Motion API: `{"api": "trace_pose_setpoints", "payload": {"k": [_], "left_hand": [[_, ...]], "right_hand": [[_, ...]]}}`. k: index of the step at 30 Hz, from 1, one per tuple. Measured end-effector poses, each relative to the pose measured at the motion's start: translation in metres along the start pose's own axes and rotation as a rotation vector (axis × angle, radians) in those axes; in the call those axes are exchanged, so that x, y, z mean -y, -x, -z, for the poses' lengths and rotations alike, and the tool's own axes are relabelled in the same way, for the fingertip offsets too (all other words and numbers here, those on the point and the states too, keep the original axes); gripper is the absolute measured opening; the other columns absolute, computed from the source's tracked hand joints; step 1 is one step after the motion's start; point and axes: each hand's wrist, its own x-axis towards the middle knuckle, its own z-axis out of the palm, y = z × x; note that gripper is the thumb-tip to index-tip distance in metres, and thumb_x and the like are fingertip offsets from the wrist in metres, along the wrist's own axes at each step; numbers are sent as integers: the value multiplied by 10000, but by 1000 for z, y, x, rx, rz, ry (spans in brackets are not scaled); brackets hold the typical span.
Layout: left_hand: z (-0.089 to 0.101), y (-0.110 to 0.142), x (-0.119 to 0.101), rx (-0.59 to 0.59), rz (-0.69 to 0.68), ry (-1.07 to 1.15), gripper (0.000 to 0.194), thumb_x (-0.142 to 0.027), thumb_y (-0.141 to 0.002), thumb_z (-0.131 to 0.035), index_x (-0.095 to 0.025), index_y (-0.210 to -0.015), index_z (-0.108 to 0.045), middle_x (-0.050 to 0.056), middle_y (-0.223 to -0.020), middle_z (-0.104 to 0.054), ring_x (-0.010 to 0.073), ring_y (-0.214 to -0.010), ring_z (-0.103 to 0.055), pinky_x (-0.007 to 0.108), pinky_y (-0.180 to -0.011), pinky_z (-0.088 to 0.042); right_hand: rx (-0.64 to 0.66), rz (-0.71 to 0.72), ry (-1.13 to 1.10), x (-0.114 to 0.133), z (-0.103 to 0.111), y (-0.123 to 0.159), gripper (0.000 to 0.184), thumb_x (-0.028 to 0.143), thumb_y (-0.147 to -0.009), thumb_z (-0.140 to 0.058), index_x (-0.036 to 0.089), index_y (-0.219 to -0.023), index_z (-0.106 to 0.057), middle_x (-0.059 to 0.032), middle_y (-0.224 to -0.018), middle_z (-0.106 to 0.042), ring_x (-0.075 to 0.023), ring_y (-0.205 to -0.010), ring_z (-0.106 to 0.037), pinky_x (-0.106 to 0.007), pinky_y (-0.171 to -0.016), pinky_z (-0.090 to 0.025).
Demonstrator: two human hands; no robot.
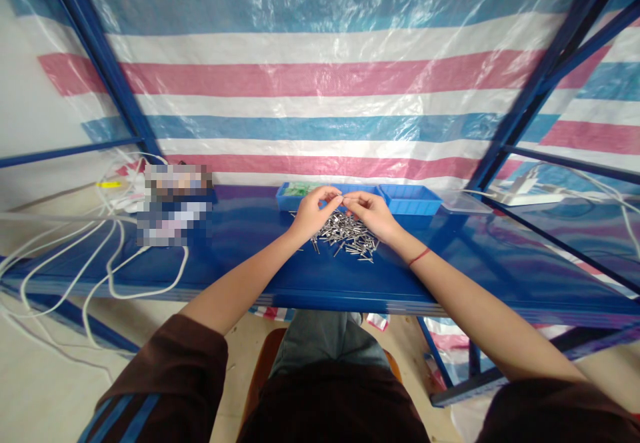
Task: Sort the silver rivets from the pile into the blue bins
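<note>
Above a pile of small silvery metal pins (346, 235), which look like screws or rivets, both of my hands meet with their fingertips almost touching. My left hand (315, 211) is closed in a pinch of thumb and forefinger. Facing it, my right hand (373, 213) pinches too, with its fingers curled. Whatever lies between the fingertips is too small to make out. Just behind the hands stands a row of blue plastic bins; the left bin (286, 201) has green material in it, the right bin (411, 204) shows its ribbed inside, and the hands partly cover the middle bin (367, 193).
The pins lie on a blue metal shelf (240, 256) with blue uprights at both sides. White cables (117, 249) loop over its left end, near a blurred-out patch. A clear lid (463, 201) and a white power strip (533, 193) sit at right. Striped sheeting (320, 76) hangs behind.
</note>
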Motion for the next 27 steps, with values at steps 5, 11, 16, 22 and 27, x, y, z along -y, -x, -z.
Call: {"api": "trace_pose_setpoints", "payload": {"k": [5,11,16,22,27], "left_hand": [[1,0,1,-45,-3,-50,129,-229,-831,-598,-187,-944,-642,27,-922,-679,135,-816,-622,251,-705,-469],[-1,-1,10,72,53,-118,173,-269,-869,-546,-161,-974,-632,58,-960,-669,152,-858,-621,281,-770,-497],[0,0,18,181,64,-285,233,-251,-868,-530,-163,-1064,-621,60,-956,-664,150,-822,-617,316,-836,-491],[6,2,17,412,61,-530,254,-229,-883,-444,-226,-970,-683,37,-994,-666,187,-954,-613,341,-880,-456],[9,3,12,459,57,-625,244,-283,-841,-507,-265,-1003,-689,26,-983,-653,193,-921,-617,322,-797,-453]], "right_hand": [[-112,148,98,-1,0,0,330,446,-678,-710,171,-846,-641,-1,-688,-608,-112,-594,-507,-269,-590,-417],[-183,410,475,9,5,-1,213,386,-824,-592,179,-814,-643,-25,-734,-639,-126,-604,-488,-277,-617,-413],[-309,453,765,-7,28,-26,169,316,-848,-544,179,-839,-643,-78,-851,-694,-194,-712,-569,-335,-727,-445],[-179,377,994,-24,49,-33,215,294,-821,-563,141,-933,-664,-116,-877,-701,-262,-840,-604,-381,-801,-442],[81,406,950,-10,38,-18,168,226,-822,-520,168,-787,-674,-61,-803,-702,-195,-731,-600,-311,-730,-436]]}}
